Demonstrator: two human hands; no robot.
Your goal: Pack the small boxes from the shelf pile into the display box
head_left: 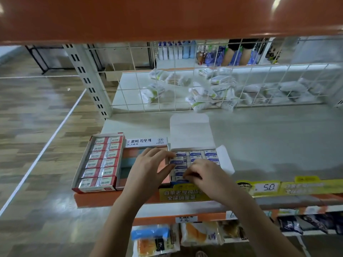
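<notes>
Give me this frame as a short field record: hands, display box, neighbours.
left hand: fingertips on a small blue-and-white box in the left column of the display box
right hand: fingers curled down over the near rows; what they hold is hidden
display box: lid flap up, rows of small boxes inside
neighbours: red-and-white box tray far left, pastel tray between
shelf: no loose pile visible

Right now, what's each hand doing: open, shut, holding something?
Left hand: fingers fairly straight, fingertips touching a small blue-and-white box in the white cardboard display box.
Right hand: fingers curled down into that box; what it grips cannot be told.
</notes>
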